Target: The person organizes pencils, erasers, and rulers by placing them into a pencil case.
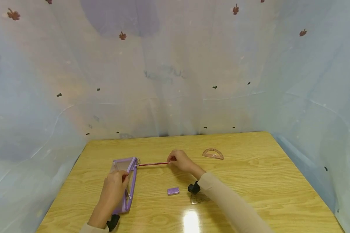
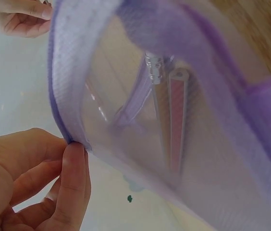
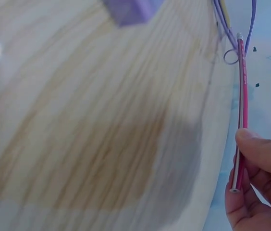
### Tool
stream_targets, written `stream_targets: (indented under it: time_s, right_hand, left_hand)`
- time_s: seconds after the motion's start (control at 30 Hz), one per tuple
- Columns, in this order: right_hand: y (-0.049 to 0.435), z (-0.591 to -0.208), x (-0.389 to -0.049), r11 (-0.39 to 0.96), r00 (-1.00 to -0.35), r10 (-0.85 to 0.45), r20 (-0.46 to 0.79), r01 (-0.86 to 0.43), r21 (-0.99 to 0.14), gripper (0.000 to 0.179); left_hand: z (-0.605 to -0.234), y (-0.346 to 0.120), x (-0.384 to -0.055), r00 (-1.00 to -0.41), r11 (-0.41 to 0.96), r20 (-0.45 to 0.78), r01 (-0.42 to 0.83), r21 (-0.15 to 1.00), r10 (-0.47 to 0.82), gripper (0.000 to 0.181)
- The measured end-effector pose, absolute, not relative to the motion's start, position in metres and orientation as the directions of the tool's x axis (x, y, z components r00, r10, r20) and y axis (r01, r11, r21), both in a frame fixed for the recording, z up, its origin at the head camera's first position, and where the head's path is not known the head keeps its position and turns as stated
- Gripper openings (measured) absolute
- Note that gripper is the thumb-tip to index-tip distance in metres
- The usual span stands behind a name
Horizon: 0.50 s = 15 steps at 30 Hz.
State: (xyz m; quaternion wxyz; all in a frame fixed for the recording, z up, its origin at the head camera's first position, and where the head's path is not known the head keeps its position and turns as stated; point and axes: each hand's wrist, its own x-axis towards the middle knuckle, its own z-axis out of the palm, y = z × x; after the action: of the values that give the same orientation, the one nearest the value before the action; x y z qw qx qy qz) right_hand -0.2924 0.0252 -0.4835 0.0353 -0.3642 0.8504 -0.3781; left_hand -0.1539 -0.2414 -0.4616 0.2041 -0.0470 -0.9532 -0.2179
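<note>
Before me stands a bench (image 1: 250, 181) with a yellowish wood-grain top, a bright patch of light glaring near its front edge. Pale sheeting (image 1: 175, 64) in washed blue, lilac and peach rises behind it and on both sides, creased in places, with reddish-brown leaf shapes up high and small dark specks lower down.

On the left of the bench is a see-through pencil case (image 1: 133, 184) edged in purple. The person's left hand (image 1: 114, 186) has its fingers pinched together on the case's edge, and a pink strip (image 2: 177, 120) shows inside. The right hand (image 1: 180, 160) has its fingers clamped on one end of a red striped pencil (image 1: 153, 164); the other end lies at the case's far corner, though I can't tell whether they touch.

Nearer the front sits a small purple block (image 1: 173, 191), and a clear marked piece (image 1: 197, 198) lies partly beneath the right forearm. A protractor (image 1: 213, 156) rests farther back, right of that hand.
</note>
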Motion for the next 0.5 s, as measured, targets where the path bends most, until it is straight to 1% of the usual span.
stream_targets:
  time_s: [0.27, 0.5]
  right_hand:
    - [0.008, -0.480, -0.286, 0.483, -0.755, -0.632, 0.177, -0.562, -0.671, 0.005]
    - [-0.001, -0.477, -0.279, 0.487, -0.767, -0.617, 0.178, -0.549, -0.679, 0.005]
  left_hand:
    - [-0.462, -0.242, -0.153, -0.911, 0.901, 0.412, 0.179, 0.396, 0.000, 0.006]
    - [-0.461, -0.242, -0.153, -0.917, 0.900, 0.400, 0.173, 0.399, -0.001, 0.007]
